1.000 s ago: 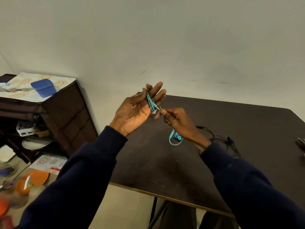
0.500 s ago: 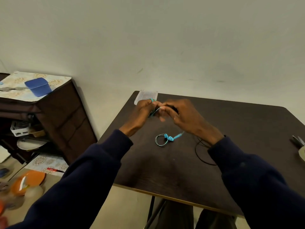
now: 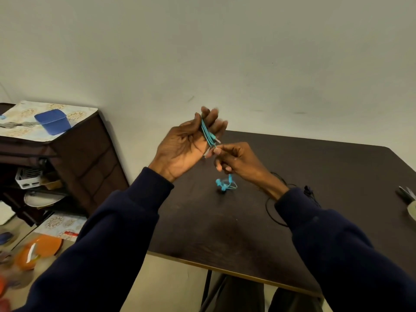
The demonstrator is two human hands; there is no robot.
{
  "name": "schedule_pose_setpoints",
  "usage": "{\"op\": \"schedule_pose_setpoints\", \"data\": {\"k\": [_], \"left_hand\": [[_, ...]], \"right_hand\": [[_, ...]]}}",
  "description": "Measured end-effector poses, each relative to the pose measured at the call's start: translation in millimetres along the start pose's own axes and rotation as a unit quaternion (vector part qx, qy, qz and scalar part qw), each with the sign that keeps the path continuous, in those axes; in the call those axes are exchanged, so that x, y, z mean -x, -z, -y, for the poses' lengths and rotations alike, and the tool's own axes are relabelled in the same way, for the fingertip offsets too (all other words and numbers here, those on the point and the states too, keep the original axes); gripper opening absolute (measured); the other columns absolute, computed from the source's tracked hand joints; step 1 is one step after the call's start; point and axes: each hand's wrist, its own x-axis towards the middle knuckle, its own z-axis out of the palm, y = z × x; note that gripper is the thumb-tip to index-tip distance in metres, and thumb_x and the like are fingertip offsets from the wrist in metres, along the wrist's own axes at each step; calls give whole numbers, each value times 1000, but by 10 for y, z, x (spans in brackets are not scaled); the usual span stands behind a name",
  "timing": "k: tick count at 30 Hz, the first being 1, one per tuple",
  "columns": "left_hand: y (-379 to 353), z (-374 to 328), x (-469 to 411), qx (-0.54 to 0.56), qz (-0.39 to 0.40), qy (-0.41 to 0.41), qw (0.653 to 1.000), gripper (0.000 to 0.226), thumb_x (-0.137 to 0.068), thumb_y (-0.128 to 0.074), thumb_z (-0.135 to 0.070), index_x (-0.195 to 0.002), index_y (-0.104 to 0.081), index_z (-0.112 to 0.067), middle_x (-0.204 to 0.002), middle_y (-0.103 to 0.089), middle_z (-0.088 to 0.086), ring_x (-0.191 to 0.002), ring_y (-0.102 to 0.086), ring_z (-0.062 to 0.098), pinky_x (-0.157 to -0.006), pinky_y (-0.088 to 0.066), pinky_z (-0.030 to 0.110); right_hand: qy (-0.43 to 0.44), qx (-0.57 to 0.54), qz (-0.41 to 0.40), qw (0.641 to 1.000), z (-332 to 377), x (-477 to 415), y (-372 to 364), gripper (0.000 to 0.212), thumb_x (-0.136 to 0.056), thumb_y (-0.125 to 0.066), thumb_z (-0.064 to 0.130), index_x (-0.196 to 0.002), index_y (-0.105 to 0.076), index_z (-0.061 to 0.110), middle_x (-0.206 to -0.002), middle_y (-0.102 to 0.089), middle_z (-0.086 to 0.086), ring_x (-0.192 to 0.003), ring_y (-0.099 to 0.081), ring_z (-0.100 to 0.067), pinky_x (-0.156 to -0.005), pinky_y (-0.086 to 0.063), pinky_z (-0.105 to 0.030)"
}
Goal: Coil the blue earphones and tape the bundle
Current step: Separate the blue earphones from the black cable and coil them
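Observation:
The blue earphones (image 3: pixel 207 134) are wound in several turns across the raised fingers of my left hand (image 3: pixel 189 145), palm facing me, above the far left of the dark table (image 3: pixel 326 176). My right hand (image 3: pixel 236 159) pinches the cable just below those fingers. The loose end with the blue earbuds (image 3: pixel 225 184) dangles under my right hand, just over the table top. No tape is visible in either hand.
A black cable (image 3: pixel 283 199) lies on the table beside my right forearm. Scissors (image 3: pixel 405 194) sit at the right edge. A dark cabinet (image 3: pixel 74 158) with a blue box (image 3: pixel 53 121) stands left; orange items (image 3: pixel 38 251) lie on the floor.
Both hands rose from the table top. My left hand turned palm-up with fingers spread and the coil across them. The earbud end lifted off the table and now hangs.

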Motion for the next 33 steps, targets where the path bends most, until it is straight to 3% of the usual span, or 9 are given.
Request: {"op": "schedule_pose_setpoints", "data": {"k": [3, 7, 10, 13, 16, 19, 23, 30, 33], "left_hand": [[-2, 12, -90, -3, -8, -31, 999, 36, -111, -24, -17, -126, -53, -1, -143, -55, 26, -135, -51, 40, -121, -31, 46], [68, -14, -205, -19, -20, -58, 998, 49, -109, -26, -40, -128, -48, -1, -151, -44, 30, -141, -43, 43, -121, -30, 47], [119, -7, -239, -144, -67, -46, 986, 73, -103, -20, -61, -131, -47, 1, -141, -53, 32, -133, -53, 45, -117, -37, 47], [154, 74, -240, -337, -117, -20, 934, 85, -98, -10, -67, -125, -55, 0, -122, -69, 26, -114, -68, 38, -104, -51, 43], [187, 165, -170, -411, -131, -11, 902, 72, -106, -13, -52, -111, -68, -6, -98, -78, 11, -91, -75, 22, -85, -59, 32], [166, 250, -123, -452, -82, 5, 888, 66, -110, -15, -43, -110, -71, -6, -101, -75, 22, -87, -74, 32, -80, -60, 32], [155, 338, -86, -433, -25, 70, 898, 57, -109, -21, -42, -108, -61, -2, -97, -75, 23, -63, -71, 24, -67, -60, 32], [301, 282, -7, -360, 18, 118, 925, 38, -103, -42, -40, -98, -57, -6, -98, -74, 24, -52, -54, 17, -60, -55, 24], [284, 268, -4, -325, 35, 116, 938, 33, -105, -43, -35, -89, -55, -9, -104, -67, 40, -44, -55, 11, -58, -56, 22]], "right_hand": [[-12, -23, 30, 999, 50, 74, -31, 30, -106, -50, 22, -112, -72, 4, -67, -64, -10, -51, -45, -14, -50, -41, -21], [-37, 0, 73, 997, 117, 177, -15, 28, -106, -48, 18, -112, -69, 1, -69, -66, -13, -48, -49, -16, -47, -41, -25], [-24, 67, 67, 995, 171, 208, 36, 27, -105, -50, 23, -109, -71, 6, -68, -68, -7, -44, -47, -9, -48, -40, -20], [38, 200, 24, 979, 255, 171, 153, 18, -100, -60, 25, -93, -75, 19, -64, -67, 4, -49, -53, -3, -53, -38, -13], [83, 270, -22, 959, 326, 107, 285, 14, -95, -66, 17, -86, -76, 21, -65, -67, 7, -54, -58, -5, -53, -38, -12], [122, 307, -48, 943, 372, 47, 336, 11, -91, -68, 8, -94, -78, 12, -76, -72, 1, -63, -62, -10, -59, -45, -18], [173, 324, -72, 927, 404, 2, 361, 11, -88, -71, 3, -95, -78, 8, -81, -72, 0, -69, -57, -7, -67, -43, -15], [108, 250, -51, 961, 364, -31, 391, 19, -88, -74, 11, -107, -78, 9, -100, -77, -1, -92, -70, -7, -82, -53, -21], [112, 237, -50, 964, 325, -50, 400, 17, -90, -73, 12, -105, -78, 10, -99, -77, 3, -93, -70, -2, -83, -49, -13]]}}
